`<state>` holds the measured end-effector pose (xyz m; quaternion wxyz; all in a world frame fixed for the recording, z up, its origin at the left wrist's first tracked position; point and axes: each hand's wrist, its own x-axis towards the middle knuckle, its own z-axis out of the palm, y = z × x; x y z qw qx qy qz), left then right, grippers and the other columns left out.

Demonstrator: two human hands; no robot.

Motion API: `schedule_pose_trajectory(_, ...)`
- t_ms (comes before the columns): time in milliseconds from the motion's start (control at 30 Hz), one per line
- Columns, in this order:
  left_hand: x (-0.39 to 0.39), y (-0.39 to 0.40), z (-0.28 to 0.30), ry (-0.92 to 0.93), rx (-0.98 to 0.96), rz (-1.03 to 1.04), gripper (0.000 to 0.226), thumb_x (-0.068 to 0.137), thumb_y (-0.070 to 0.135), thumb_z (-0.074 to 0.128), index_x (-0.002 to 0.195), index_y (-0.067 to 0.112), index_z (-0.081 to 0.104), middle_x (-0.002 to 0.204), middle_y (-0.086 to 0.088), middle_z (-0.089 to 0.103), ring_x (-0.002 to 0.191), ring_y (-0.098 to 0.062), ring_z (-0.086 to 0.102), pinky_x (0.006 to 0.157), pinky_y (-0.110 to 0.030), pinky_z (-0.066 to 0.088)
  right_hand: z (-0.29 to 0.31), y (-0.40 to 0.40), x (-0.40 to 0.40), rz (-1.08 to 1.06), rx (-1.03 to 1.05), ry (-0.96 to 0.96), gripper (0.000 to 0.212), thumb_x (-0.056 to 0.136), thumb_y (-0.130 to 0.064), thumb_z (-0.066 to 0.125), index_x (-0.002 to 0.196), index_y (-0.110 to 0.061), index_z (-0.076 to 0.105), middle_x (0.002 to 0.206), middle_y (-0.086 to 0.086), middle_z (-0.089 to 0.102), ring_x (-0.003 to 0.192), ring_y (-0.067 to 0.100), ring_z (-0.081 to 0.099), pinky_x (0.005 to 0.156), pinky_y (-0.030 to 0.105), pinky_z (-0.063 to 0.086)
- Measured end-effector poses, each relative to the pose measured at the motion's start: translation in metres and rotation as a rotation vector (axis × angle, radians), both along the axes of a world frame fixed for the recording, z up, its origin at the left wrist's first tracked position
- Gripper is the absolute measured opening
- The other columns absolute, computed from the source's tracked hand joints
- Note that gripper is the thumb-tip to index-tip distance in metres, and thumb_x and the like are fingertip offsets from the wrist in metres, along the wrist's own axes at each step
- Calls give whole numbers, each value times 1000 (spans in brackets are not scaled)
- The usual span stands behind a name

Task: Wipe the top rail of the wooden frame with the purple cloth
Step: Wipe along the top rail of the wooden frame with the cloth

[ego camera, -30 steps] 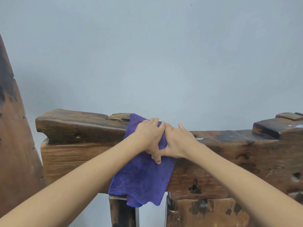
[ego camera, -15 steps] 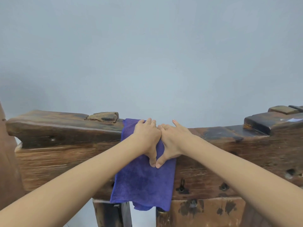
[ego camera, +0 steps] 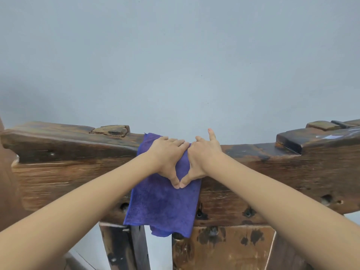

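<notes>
Under my fingers: I am seeing the purple cloth (ego camera: 162, 203) lying over the top rail (ego camera: 81, 142) and hanging down its front face.
Left hand (ego camera: 167, 156): I am pressing it flat on the cloth, fingers together, thumb pointing down.
Right hand (ego camera: 202, 158): I am resting it just beside the left, palm down, thumb tips touching, one finger lifting upward.
Beyond the fingertips: a grey wall (ego camera: 175, 55) is filling the view.
Below the thumbs: wooden posts (ego camera: 124, 248) are standing under the frame.

Top rail (ego camera: 253, 151) — purple cloth (ego camera: 163, 203) draped over (front hanging); hands pressing.
</notes>
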<state>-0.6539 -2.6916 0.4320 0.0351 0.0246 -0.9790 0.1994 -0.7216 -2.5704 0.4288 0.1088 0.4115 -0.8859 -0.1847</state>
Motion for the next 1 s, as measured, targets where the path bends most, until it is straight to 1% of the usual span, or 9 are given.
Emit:
schedule_pose_trajectory(133,11,3,-19,175,24,-98,121,61,77,72,156,15,29,158,-1,40,141,-21,43,115,-37,32,-11,27,-5,-22,-72,67,106,61,-95,51,127,-13,64,137,6,61,150,28,25,120,62,0)
schedule_pose_trajectory(334,18,11,-32,227,-45,31,132,63,81,68,157,3,19,166,-14,22,155,-30,19,124,-40,14,-29,51,-4,1,-212,106,128,70,-96,33,149,4,38,156,17,43,154,28,17,122,57,6)
schedule_pose_trajectory(434,15,13,-27,228,-78,108,135,54,88,66,149,-2,31,159,-15,35,151,-30,25,118,-42,25,-32,54,-1,-22,-297,60,129,74,-96,18,154,5,27,161,16,34,155,26,13,122,57,5)
schedule_pose_trajectory(534,16,4,-23,228,-111,81,129,47,93,61,138,4,44,142,-5,51,140,-25,39,108,-43,31,-31,46,3,-32,-376,6,130,73,-94,5,155,5,25,164,17,28,157,27,2,122,56,0)
schedule_pose_trajectory(600,15,-3,-22,204,-118,46,128,45,94,60,136,6,47,137,-2,54,135,-24,44,107,-42,34,-33,33,8,56,-504,-6,118,81,-86,0,156,2,23,166,18,22,157,27,0,125,49,1)
schedule_pose_trajectory(700,9,-8,-18,183,-85,17,126,44,93,64,136,8,50,136,-1,57,134,-22,47,113,-39,33,-47,12,17,200,-645,8,86,96,-60,8,152,-2,38,159,18,37,151,28,28,122,40,19)
schedule_pose_trajectory(800,4,-11,-16,171,-76,-2,122,44,91,67,132,8,53,132,-1,60,129,-21,51,114,-37,34,-59,2,16,206,-725,106,69,100,-48,21,130,-2,63,133,17,65,125,29,61,102,41,45)
schedule_pose_trajectory(901,-2,-11,-15,150,-47,-1,114,42,91,69,121,11,57,117,2,62,116,-20,56,109,-35,38,-61,0,10,187,-764,170,65,99,-46,27,121,-2,70,124,17,71,116,28,68,89,39,54)
schedule_pose_trajectory(1001,-13,-11,-9,78,4,4,109,43,95,65,116,14,56,110,4,62,110,-19,59,105,-35,42,-52,-2,8,119,-698,134,71,99,-48,13,125,-10,68,128,8,70,122,21,64,85,34,53)
